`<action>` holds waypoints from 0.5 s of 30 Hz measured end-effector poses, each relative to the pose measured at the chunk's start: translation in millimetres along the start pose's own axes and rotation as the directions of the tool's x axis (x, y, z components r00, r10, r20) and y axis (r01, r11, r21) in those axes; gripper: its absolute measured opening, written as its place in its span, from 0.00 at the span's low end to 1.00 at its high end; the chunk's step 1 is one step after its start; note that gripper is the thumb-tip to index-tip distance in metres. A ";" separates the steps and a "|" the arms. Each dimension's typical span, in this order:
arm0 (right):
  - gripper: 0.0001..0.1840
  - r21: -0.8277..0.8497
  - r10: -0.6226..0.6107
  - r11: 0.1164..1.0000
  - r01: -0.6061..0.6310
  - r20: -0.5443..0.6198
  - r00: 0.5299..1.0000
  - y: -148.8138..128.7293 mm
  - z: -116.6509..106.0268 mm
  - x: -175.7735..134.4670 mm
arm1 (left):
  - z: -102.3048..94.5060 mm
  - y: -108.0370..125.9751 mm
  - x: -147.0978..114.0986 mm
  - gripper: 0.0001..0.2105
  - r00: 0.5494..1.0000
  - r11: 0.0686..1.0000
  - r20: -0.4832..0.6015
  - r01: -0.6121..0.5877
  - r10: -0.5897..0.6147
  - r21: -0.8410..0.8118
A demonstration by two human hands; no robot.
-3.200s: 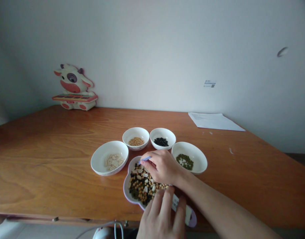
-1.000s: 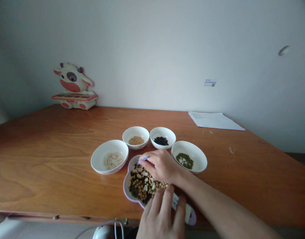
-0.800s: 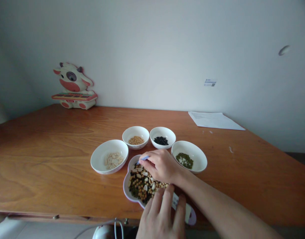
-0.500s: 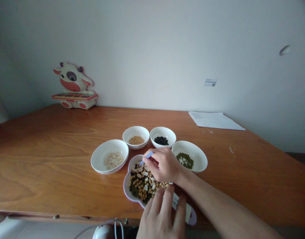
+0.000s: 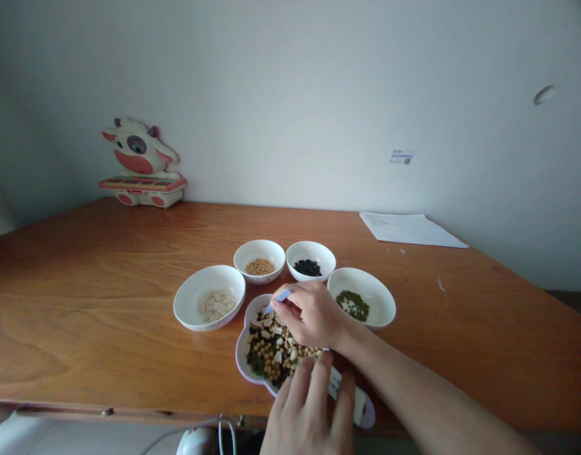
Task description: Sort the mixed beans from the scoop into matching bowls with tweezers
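Note:
My right hand (image 5: 313,316) reaches over a purple-rimmed, flower-shaped dish (image 5: 241,354). It pinches light purple tweezers (image 5: 279,299), of which only a short flat part shows; their tip points down at the dish's far left side. Mixed soybeans, black beans, green beans and peanut halves (image 5: 266,335) lie in the dish. With bent, spread fingers, my left hand (image 5: 309,404) grips the near rim beside the handle (image 5: 366,414), hiding part of both. I cannot see whether anything is between the tweezers' tips.
Around the dish stand white bowls: one with peanut halves (image 5: 181,303), one with soybeans (image 5: 243,253), one with black beans (image 5: 325,256) and one with green beans (image 5: 382,303). Farther back are a cow-shaped toy keyboard (image 5: 143,183) and white papers (image 5: 413,229).

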State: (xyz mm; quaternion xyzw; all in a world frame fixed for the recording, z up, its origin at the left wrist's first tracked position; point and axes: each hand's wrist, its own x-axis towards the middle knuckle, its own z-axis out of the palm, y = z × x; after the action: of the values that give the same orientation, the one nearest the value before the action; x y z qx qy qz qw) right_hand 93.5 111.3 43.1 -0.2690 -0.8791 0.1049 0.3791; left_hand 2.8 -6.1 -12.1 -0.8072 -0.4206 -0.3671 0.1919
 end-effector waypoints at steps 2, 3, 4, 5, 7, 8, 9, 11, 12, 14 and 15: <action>0.08 0.009 -0.025 1.000 0.025 0.013 1.000 -0.3 0.8 0.0 | -0.1 0.0 -0.4 0.14 1.000 1.000 0.006 0.000 0.000 0.000; 0.08 0.011 -0.039 0.999 0.038 0.022 0.999 -0.6 1.1 0.1 | -0.4 0.0 -0.8 0.14 1.000 1.000 0.010 -0.001 0.001 0.002; 0.09 0.010 -0.049 0.999 0.049 0.031 0.998 -0.9 1.3 0.2 | -0.7 0.0 -1.2 0.14 1.000 1.000 0.013 -0.002 0.002 0.006; 0.09 0.007 -0.055 0.998 0.055 0.039 0.998 -1.1 1.5 0.3 | -1.0 0.0 -1.7 0.13 1.000 1.000 0.016 -0.001 0.001 0.012; 0.10 0.001 -0.052 0.999 0.052 0.052 0.997 -1.1 1.8 0.4 | -1.4 0.1 -2.3 0.14 1.000 1.000 0.018 -0.004 0.004 0.017; 0.10 0.001 -0.045 0.999 0.045 0.059 0.997 -0.9 2.0 0.4 | -1.5 0.1 -2.4 0.14 1.000 1.000 0.015 -0.005 0.005 0.018; 0.09 0.002 -0.040 0.999 0.040 0.066 0.997 -0.5 2.2 0.3 | -1.5 0.1 -2.3 0.14 1.000 1.000 0.013 -0.004 0.004 0.021; 0.10 0.005 -0.033 0.999 0.033 0.080 0.996 0.3 2.6 0.1 | -1.3 0.1 -1.8 0.14 1.000 1.000 0.006 -0.004 0.004 0.025; 0.10 0.006 -0.031 1.000 0.030 0.088 0.996 0.7 2.9 0.0 | -1.3 0.1 -1.4 0.15 1.000 1.000 0.001 -0.004 0.003 0.026; 0.10 0.009 -0.026 1.000 0.025 0.101 0.995 1.2 3.5 -0.2 | -1.1 0.1 -0.7 0.15 1.000 1.000 0.000 -0.004 0.004 0.027; 0.10 0.010 -0.025 1.000 0.024 0.104 0.994 1.3 3.7 -0.2 | -1.0 0.2 -0.5 0.14 1.000 1.000 0.003 -0.004 0.004 0.025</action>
State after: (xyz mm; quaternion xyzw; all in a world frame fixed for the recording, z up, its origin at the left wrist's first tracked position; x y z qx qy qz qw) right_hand 91.5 112.4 39.9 -0.2509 -0.9005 0.1180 0.3350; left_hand 2.4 -7.1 -11.9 -0.8061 -0.4236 -0.3604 0.2024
